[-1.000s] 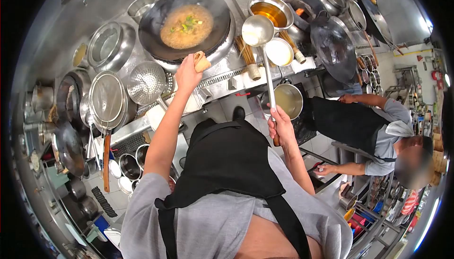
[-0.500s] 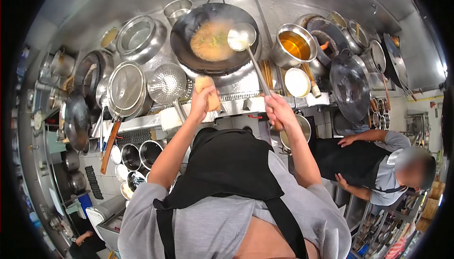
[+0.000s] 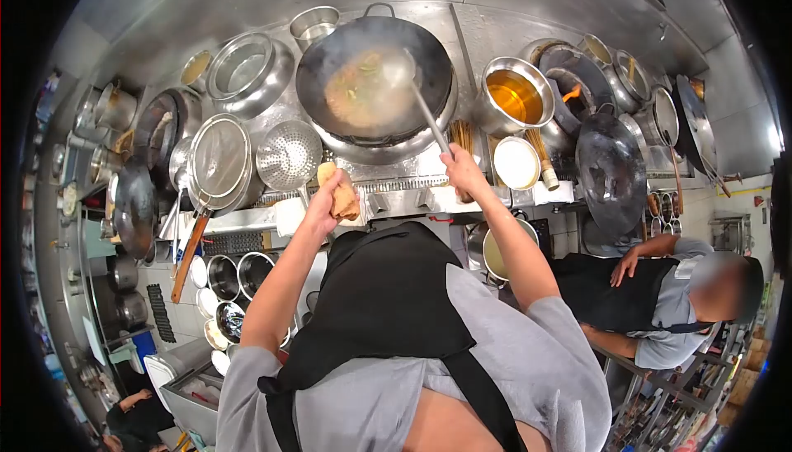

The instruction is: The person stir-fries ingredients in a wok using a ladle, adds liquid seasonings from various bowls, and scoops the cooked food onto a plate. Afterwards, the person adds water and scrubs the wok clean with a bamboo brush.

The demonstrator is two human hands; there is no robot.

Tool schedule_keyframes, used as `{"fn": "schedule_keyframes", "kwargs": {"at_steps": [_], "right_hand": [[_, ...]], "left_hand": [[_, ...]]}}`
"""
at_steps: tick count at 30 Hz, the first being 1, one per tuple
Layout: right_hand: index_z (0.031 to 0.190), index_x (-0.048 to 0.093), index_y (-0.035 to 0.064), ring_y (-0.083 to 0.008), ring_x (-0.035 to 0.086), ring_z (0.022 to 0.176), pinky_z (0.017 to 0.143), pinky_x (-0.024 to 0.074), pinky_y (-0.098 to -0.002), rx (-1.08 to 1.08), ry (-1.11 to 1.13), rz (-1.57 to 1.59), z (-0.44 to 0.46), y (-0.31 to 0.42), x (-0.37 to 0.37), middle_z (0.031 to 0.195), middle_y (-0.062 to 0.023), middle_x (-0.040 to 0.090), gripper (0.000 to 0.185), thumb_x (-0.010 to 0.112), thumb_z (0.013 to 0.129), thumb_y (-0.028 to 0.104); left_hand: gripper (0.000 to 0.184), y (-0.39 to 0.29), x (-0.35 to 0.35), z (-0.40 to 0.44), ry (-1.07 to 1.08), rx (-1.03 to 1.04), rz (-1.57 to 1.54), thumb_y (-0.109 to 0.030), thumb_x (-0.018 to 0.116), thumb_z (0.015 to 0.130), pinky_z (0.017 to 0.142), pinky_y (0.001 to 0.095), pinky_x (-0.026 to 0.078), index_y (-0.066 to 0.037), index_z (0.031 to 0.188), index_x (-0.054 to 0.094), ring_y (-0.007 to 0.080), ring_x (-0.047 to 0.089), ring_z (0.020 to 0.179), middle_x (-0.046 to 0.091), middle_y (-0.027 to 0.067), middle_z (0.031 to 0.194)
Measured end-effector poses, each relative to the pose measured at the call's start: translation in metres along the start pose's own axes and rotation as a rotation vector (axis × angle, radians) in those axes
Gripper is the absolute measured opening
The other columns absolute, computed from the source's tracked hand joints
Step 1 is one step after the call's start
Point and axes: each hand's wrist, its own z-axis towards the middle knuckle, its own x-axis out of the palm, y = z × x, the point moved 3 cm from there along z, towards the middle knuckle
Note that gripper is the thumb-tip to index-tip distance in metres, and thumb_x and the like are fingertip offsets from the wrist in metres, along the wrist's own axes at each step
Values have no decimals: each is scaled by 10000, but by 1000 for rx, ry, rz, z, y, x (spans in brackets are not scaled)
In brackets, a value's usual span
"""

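My left hand [image 3: 323,206] is closed around a folded tan cloth [image 3: 346,201], just in front of the stove's front edge. My right hand [image 3: 467,176] grips the long handle of a ladle [image 3: 428,117]. The ladle's bowl reaches over the right side of the food inside a large black wok [image 3: 316,58], blurred by steam. Orange-brown food [image 3: 351,93] with green bits lies in the wok, in what looks like liquid. How deep the bowl sits in it I cannot tell.
A pot of amber oil [image 3: 516,96] and a white-filled bowl [image 3: 517,163] stand right of the wok. Left are a perforated skimmer [image 3: 289,156], a fine strainer [image 3: 219,162] and a steel pot [image 3: 250,72]. Another person [image 3: 619,287] stands at my right.
The ladle has moved left over the food, and my right hand has shifted left and up. My left hand, with the cloth, has come back toward me and left. Steam over the wok is thicker.
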Motion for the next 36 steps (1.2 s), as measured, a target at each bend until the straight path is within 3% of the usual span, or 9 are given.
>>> {"fn": "schedule_keyframes", "kwargs": {"at_steps": [2, 7, 9, 13, 17, 19, 25, 32, 36], "right_hand": [[1111, 523, 9, -519, 627, 718, 665, 536, -538, -143, -156, -208, 27, -6, -1, 826, -324, 639, 265, 515, 988, 244], [1093, 483, -15, -439, 657, 635, 567, 547, -503, -4, -26, 15, 53, 27, 58, 817, -303, 643, 291, 499, 1000, 261], [1242, 448, 14, -343, 597, 476, 422, 506, -449, 14, 110, 59, 43, 24, 75, 726, -201, 608, 368, 501, 1009, 295], [1255, 458, 10, -329, 612, 511, 460, 519, -456, 173, 310, -12, -25, 40, 23, 732, -193, 622, 386, 503, 1007, 303], [1261, 471, 14, -406, 693, 779, 656, 551, -512, -112, 56, -413, -33, 7, -16, 889, -236, 686, 358, 478, 985, 244], [1263, 479, 4, -444, 682, 910, 785, 538, -537, 116, 35, -364, -24, 36, -13, 973, -246, 693, 346, 440, 977, 195], [1311, 463, -8, -451, 670, 947, 836, 523, -550, -12, -28, -228, 1, 44, 77, 1035, -271, 682, 391, 440, 988, 211], [1297, 497, 33, -429, 673, 960, 809, 525, -536, -43, 197, -419, -71, 32, -11, 1010, -241, 694, 395, 500, 968, 252], [1306, 508, 51, -425, 675, 934, 788, 528, -532, -6, 149, -452, -57, 40, -35, 994, -236, 697, 423, 545, 927, 235]], "left_hand": [[503, -5, 14, 8, 25, -50, -47, -504, 595, 978, 834, 438, 568, -95, 1259, 517, 272, 634, 998, 617, 117, 1105], [505, -8, 38, 97, 52, -4, -106, -554, 571, 971, 833, 489, 567, -85, 1159, 554, 287, 639, 973, 629, 93, 1053], [388, -17, 58, 126, -13, -38, -153, -457, 615, 950, 814, 502, 570, -90, 1069, 571, 301, 649, 890, 638, 95, 974], [227, -3, 60, 170, 110, -27, -293, -206, 624, 837, 744, 576, 581, -58, 1002, 574, 343, 661, 801, 640, 129, 891], [290, 6, 45, 177, 166, -33, -154, -275, 665, 887, 735, 485, 595, -59, 1070, 601, 297, 681, 842, 673, 97, 973], [312, 13, 33, 186, 112, -6, -122, -325, 678, 892, 793, 479, 591, -93, 1089, 608, 293, 682, 898, 672, 88, 1015], [224, -14, 59, 149, -87, -87, -110, -272, 641, 898, 801, 473, 574, -117, 1055, 607, 284, 668, 898, 673, 77, 1019], [203, -3, 47, 167, 28, 108, -80, -209, 471, 944, 717, 423, 592, -37, 975, 573, 278, 668, 816, 648, 101, 938], [214, 15, 62, 120, 62, 20, -210, -194, 457, 939, 698, 434, 591, -41, 1024, 579, 288, 670, 829, 647, 113, 982]]}}
